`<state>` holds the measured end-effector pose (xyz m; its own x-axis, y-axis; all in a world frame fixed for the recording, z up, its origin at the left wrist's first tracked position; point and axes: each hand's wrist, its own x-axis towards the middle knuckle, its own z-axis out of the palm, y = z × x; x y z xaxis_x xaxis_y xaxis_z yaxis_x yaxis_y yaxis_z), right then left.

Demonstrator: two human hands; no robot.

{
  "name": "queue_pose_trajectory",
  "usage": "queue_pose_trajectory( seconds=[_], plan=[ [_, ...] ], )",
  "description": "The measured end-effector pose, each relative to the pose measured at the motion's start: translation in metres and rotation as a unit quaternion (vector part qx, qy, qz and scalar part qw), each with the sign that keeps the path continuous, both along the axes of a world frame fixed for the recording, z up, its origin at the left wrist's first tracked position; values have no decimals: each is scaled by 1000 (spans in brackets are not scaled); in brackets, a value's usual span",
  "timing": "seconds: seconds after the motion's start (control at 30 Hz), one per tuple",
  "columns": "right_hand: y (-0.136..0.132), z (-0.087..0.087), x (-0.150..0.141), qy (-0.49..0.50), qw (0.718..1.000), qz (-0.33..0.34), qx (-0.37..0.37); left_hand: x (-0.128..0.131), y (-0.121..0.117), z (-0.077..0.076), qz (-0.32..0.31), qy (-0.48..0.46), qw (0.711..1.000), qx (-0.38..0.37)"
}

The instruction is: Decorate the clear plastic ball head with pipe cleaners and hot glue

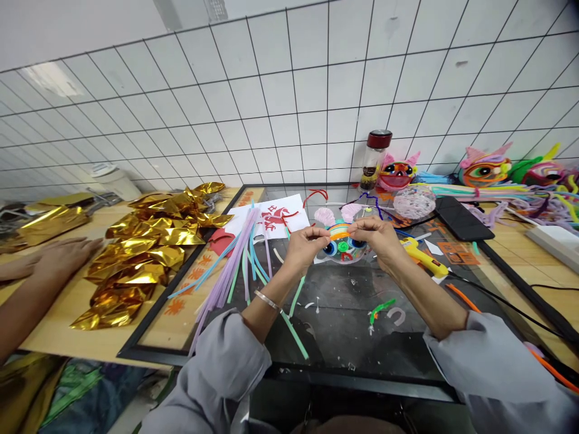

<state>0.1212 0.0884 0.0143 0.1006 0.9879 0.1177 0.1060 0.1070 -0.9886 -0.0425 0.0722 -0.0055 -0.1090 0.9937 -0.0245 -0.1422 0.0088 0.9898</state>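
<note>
My left hand [308, 245] and my right hand [379, 237] are raised over the dark board, fingers pinched. Between them bends a band of pipe cleaners [340, 231] striped orange, yellow and pale blue, one end in each hand. Just behind and below the band is a lion-like face [344, 255] with big blue-rimmed eyes, a green nose and a red mouth. Two fluffy pink ears [324, 217] show above it. Whether the band touches the face cannot be made out. Right of my right hand lies a yellow glue gun [423, 258].
Loose lilac, blue and green pipe cleaners [228, 271] and printed paper [289, 208] lie leftward. Beyond are gold foil pieces [158, 235] and another person's hands [63, 259]. A bottle [373, 163], finished lion heads [484, 167] and a phone [464, 218] stand or lie back right.
</note>
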Motion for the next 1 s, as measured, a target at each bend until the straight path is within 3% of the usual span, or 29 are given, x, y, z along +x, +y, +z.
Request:
queue_pose_trajectory(
  seconds=[0.17,0.33,0.63,0.83,1.0],
  plan=[
    [0,0,-1,-3,1000,-1,1,0,1,-4,-3,-38,999,0],
    [0,0,-1,53,997,-4,-50,-2,2,-8,22,-57,997,-50],
    [4,-2,3,86,994,19,-64,-3,-3,-1,-82,-80,985,-127],
    [4,-2,8,109,991,37,-75,-2,-7,-3,-71,-67,991,-88],
    [2,-9,10,135,983,83,-88,-8,-4,-7,-30,11,999,-19]
  ],
)
